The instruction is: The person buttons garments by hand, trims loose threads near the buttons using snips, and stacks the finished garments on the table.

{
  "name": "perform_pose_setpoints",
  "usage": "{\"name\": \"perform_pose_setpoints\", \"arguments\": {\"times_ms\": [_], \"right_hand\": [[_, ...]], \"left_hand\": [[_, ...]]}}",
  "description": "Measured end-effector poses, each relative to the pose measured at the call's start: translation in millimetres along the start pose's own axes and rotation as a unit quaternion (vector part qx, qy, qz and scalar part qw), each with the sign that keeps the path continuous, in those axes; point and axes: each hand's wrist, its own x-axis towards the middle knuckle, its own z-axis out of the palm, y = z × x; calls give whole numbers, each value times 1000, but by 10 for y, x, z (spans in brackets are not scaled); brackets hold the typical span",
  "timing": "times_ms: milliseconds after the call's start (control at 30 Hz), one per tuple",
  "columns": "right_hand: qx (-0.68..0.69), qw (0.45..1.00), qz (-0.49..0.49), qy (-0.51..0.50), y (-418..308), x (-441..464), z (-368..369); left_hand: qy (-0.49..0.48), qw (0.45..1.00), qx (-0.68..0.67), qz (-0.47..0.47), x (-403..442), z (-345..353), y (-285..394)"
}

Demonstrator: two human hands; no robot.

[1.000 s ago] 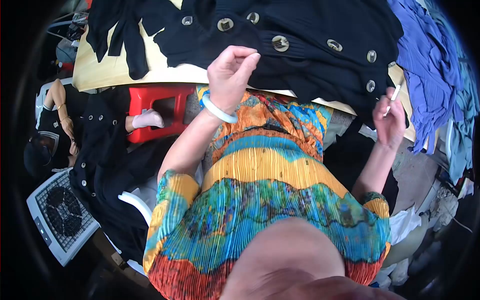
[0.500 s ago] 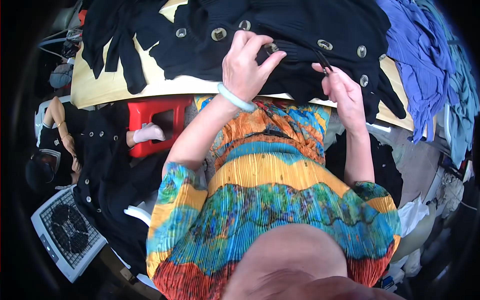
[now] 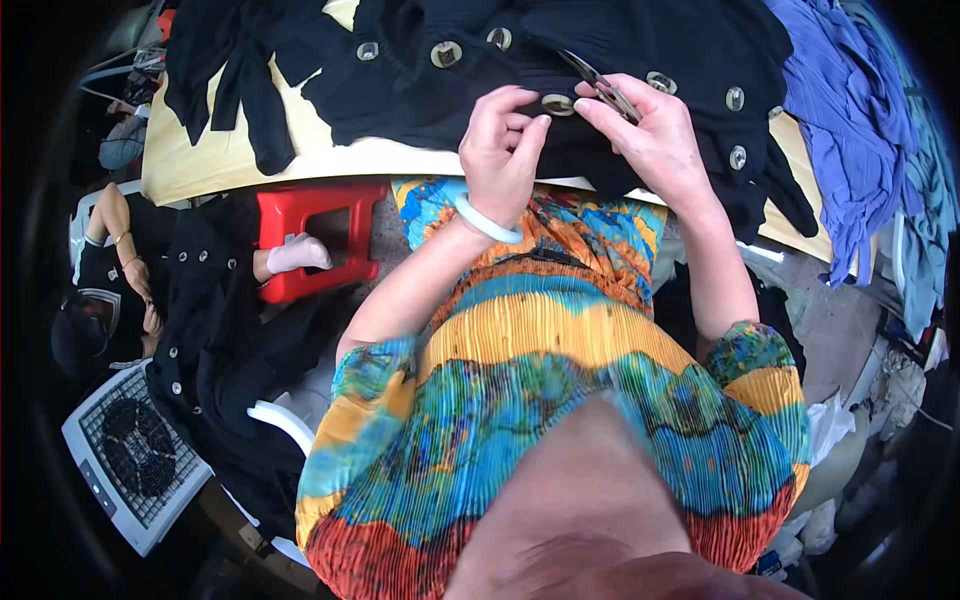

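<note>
A black knit garment (image 3: 400, 110) with several large round buttons lies spread in front of me. My right hand (image 3: 655, 140) is closed around a pair of dark thread snips (image 3: 600, 85), their blades pointing up and left over the cloth. Its thumb tip is close to the right edge of one button (image 3: 557, 104). My left hand (image 3: 500, 160) is at the garment's near edge, just left of that button. Its fingers are curled in, with the thumb close to the forefinger; whether a thread is between them is too small to see.
The garment rests on a pale wooden table (image 3: 330, 160). Purple pleated cloth (image 3: 825, 130) hangs at the right. A red stool (image 3: 318, 285) stands below left, by a co-worker's socked foot (image 3: 298, 253). That person has another black buttoned garment (image 3: 200, 320) near a fan (image 3: 138, 450).
My left hand has drawn back off the button toward me. My right hand has moved up and left with the snips, close to that button.
</note>
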Motion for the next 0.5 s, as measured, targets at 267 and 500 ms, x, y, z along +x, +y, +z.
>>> {"name": "perform_pose_setpoints", "arguments": {"times_ms": [267, 500], "right_hand": [[8, 998, 53, -19, -37, 22, 51], [17, 996, 78, -26, -123, 9, -58]], "left_hand": [[-78, 971, -15, -224, 96, -67, 223], [-104, 988, 5, -116, 142, -73, 316]]}}
